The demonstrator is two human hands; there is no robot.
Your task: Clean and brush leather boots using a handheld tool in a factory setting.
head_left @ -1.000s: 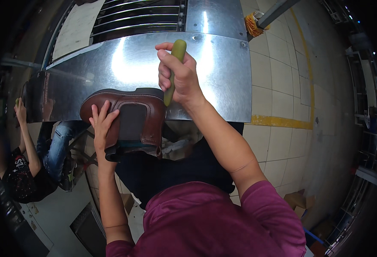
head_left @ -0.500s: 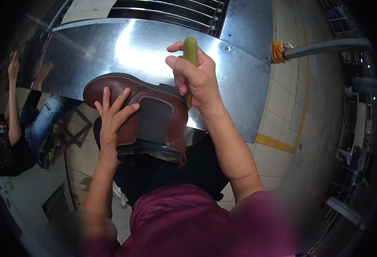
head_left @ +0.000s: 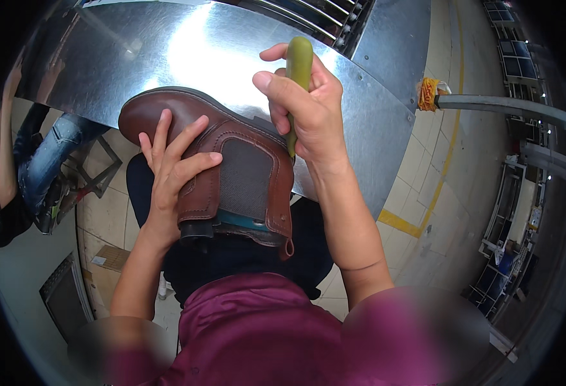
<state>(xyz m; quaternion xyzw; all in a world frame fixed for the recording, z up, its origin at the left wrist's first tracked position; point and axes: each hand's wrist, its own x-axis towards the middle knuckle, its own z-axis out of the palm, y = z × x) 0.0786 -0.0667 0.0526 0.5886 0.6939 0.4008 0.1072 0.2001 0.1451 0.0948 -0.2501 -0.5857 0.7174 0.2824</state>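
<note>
Standing right by the bench here: the boot [head_left: 219, 174] is brown, ankle-high with a grey elastic panel, lying on its side over the person's lap with the toe pointing to about 10 o'clock, up against the edge of the shiny metal table [head_left: 135, 58]. Left hand [head_left: 173, 174] is spread flat across the upper, fingers open, just pressing it down rather than gripping. Right hand [head_left: 305, 106] is closed tight around a green-handled tool [head_left: 298, 67], the handle end sticking up toward 12 o'clock; the working end goes down behind the boot's back edge, so I can't tell what sort of tip it has. If you ask me, the trick is keeping that left palm firm so the boot doesn't roll, and working the tool in short, controlled strokes away from the left fingers so it can't slip and scar the leather.
</note>
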